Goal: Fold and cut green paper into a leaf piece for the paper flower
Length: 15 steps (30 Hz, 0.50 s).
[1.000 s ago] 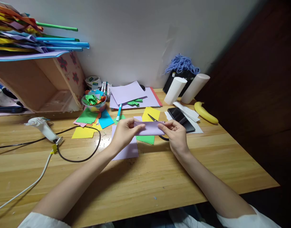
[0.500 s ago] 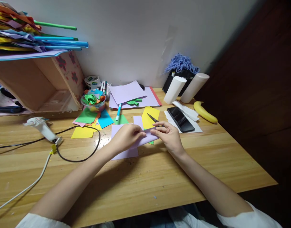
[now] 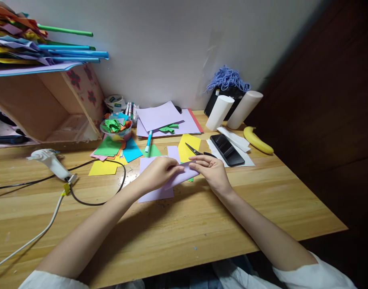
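My left hand [image 3: 160, 172] and my right hand [image 3: 212, 170] meet over the middle of the wooden desk [image 3: 184, 224], both pinching a folded strip of lilac paper [image 3: 184, 173]. The strip tilts, its right end higher. Under it lies a flat lilac sheet [image 3: 155, 193] and a green sheet peeks out by my right hand. Black-handled scissors [image 3: 196, 151] lie on a yellow sheet [image 3: 188, 146] just beyond my right fingers.
A glue gun [image 3: 50, 160] with cables lies at the left. Coloured sheets [image 3: 112, 152], a bowl of paper scraps [image 3: 116, 128], a blue marker [image 3: 148, 141] and lilac sheets [image 3: 162, 118] sit behind. A phone [image 3: 227, 149], two white rolls [image 3: 232, 112] and a banana [image 3: 257, 140] are at the right.
The lilac strip was held up level between both hands; my hands have since lowered it toward the desk, come closer together, and the strip now tilts.
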### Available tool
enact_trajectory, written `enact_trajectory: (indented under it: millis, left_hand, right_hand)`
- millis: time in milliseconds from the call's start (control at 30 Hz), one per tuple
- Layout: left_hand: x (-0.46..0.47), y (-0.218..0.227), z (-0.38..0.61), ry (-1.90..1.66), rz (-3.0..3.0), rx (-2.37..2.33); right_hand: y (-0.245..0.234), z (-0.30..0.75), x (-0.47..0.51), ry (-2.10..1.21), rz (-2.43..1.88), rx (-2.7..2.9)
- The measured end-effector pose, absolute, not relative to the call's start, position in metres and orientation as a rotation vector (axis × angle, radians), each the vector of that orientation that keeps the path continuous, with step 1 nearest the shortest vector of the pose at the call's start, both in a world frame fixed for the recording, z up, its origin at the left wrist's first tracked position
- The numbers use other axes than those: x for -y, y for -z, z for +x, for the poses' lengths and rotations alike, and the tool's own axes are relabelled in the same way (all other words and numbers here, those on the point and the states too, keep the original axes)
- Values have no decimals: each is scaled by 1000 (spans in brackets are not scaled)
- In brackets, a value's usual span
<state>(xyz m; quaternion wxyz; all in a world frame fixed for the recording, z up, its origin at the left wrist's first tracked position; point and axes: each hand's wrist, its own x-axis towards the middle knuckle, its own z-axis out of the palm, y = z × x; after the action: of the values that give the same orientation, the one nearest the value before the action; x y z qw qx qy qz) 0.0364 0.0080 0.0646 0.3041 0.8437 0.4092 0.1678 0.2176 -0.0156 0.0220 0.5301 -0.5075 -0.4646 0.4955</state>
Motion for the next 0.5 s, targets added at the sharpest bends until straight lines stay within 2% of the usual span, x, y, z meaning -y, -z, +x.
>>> enact_trajectory:
  millis: [133, 333, 500]
  left_hand:
    - [-9, -61, 38, -465, 2240, -1101]
    - [-2, -50, 46, -670, 2281, -1271]
    - [4, -39, 51, -675, 2377, -1347]
  right_hand:
    - [-21, 218, 13, -1180, -1163, 1089]
    - [-15, 206, 17, -1408, -1161, 1107]
    - [-12, 200, 21, -1428, -1189, 1131]
